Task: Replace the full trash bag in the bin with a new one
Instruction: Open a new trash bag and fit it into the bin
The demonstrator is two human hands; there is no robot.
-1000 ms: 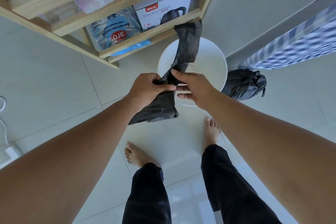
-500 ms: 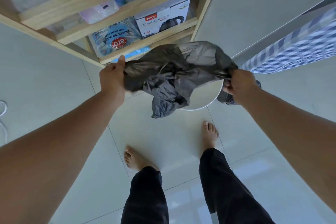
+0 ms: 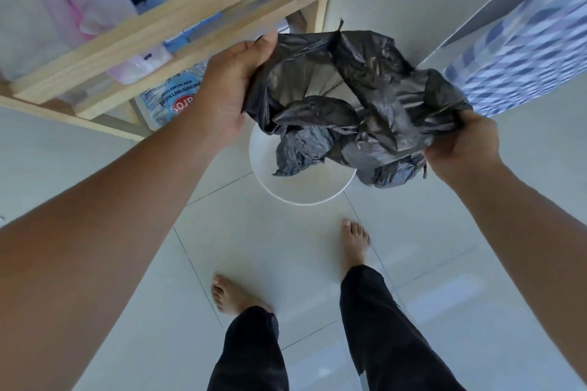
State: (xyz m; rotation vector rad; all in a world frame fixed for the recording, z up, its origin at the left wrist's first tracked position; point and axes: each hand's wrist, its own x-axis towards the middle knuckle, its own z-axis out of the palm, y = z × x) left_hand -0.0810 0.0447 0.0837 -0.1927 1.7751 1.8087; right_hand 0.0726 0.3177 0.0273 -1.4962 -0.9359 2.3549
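I hold a new black trash bag point(image 3: 359, 95) spread open in the air above the white round bin point(image 3: 301, 190). My left hand point(image 3: 232, 89) grips the bag's mouth on its left side, my right hand point(image 3: 460, 146) grips it on the right. The bag is crumpled, its lower part hanging over the bin's opening. The full, tied black trash bag point(image 3: 394, 173) lies on the floor to the right of the bin, mostly hidden behind the new bag and my right hand.
A wooden shelf point(image 3: 178, 32) with packets and boxes stands behind the bin on the left. A blue-checked cloth point(image 3: 527, 57) hangs at the upper right. My bare feet point(image 3: 355, 241) stand on the pale tiled floor just in front of the bin.
The bag, a narrow strip held by both hands close together, has been pulled wide open. My hands moved apart and up, and the view came closer to the bin.
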